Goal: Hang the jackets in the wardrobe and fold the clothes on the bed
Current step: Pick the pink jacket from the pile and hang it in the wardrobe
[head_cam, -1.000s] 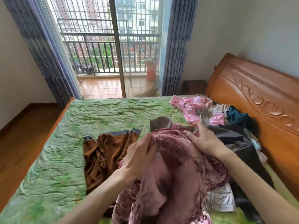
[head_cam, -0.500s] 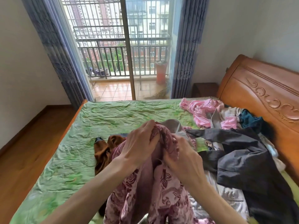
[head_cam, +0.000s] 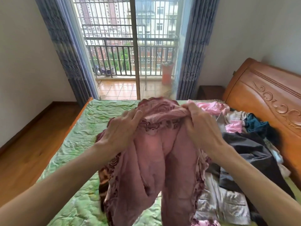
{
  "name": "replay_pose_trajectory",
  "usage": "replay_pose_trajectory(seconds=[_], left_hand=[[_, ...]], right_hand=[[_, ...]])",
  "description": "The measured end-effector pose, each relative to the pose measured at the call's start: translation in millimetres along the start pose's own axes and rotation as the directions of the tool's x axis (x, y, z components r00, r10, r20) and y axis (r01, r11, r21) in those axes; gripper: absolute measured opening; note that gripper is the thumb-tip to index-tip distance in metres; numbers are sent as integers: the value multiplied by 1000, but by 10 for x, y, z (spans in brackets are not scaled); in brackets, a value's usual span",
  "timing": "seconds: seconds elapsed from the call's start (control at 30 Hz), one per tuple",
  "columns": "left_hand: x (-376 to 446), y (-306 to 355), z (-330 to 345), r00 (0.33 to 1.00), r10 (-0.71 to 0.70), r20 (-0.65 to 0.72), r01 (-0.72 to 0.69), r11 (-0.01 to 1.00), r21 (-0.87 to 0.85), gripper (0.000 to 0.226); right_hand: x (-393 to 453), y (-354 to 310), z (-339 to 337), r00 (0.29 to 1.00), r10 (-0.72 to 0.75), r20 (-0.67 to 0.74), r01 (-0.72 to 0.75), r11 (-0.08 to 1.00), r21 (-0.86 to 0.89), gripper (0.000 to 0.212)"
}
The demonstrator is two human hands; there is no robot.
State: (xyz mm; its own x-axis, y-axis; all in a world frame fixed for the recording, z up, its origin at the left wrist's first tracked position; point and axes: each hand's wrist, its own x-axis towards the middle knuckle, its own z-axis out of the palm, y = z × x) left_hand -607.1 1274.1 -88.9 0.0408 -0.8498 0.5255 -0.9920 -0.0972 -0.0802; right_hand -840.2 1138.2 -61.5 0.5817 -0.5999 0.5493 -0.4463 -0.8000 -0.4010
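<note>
Both my hands hold up a pink garment with a dark rose pattern [head_cam: 156, 160], lifted off the bed and hanging down with its plain inside facing me. My left hand [head_cam: 120, 132] grips its left upper edge, and my right hand [head_cam: 200, 128] bunches the top right edge. The bed has a wrinkled green cover [head_cam: 73, 144]. A pile of clothes lies on the right side: a dark grey jacket [head_cam: 249, 152], a light pink garment [head_cam: 210, 106], a teal piece [head_cam: 255, 124] and a silvery grey one [head_cam: 223, 201]. A brown garment [head_cam: 103, 185] peeks out behind the lifted one.
A carved wooden headboard [head_cam: 268, 98] runs along the right. A small wooden nightstand [head_cam: 210, 92] stands beside it. Ahead is a glass balcony door [head_cam: 135, 54] between blue curtains [head_cam: 65, 54]. Wooden floor [head_cam: 27, 144] lies to the left of the bed.
My hands have raised the pink rose-patterned garment higher and moved apart, spreading its top edge. The view has tilted up toward the balcony door.
</note>
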Motion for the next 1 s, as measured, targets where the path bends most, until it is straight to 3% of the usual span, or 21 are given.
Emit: replay_pose_trajectory(seconds=[0.1,0.17,0.3,0.37,0.5,0.63,0.7,0.77,0.87,1.0], left_hand=[[-92,-70,36,976,-219,18,219,971,-90,33],[-159,-110,-13,954,-299,36,300,936,-185,17],[-110,-53,-262,923,-374,-90,341,904,-260,14],[-18,39,-322,954,-288,-82,265,940,-216,20],[77,74,-321,985,-133,107,143,986,-87,27],[79,33,-305,874,-203,441,184,979,84,45],[67,-53,-333,848,-213,485,189,977,98,38],[-1,-207,-414,888,-212,409,216,976,36,27],[-169,-430,-450,967,-203,155,215,974,-70,22],[-363,-700,-248,985,-114,126,125,988,-86,27]], right_hand=[[108,-127,-114,995,-92,-33,92,996,-10,31],[86,-30,-134,992,-123,-38,117,985,-125,38],[-168,374,62,992,86,89,-56,955,-292,38],[-292,508,169,970,185,159,-143,959,-246,32],[-203,696,125,939,321,127,-328,944,38,25],[-29,556,93,932,345,109,-360,911,202,23],[-14,488,144,951,306,43,-309,935,174,28],[-108,572,219,974,227,-10,-228,974,-20,33],[-414,691,396,946,290,143,-234,919,-316,37],[-585,502,596,879,430,205,-392,897,-203,36]])
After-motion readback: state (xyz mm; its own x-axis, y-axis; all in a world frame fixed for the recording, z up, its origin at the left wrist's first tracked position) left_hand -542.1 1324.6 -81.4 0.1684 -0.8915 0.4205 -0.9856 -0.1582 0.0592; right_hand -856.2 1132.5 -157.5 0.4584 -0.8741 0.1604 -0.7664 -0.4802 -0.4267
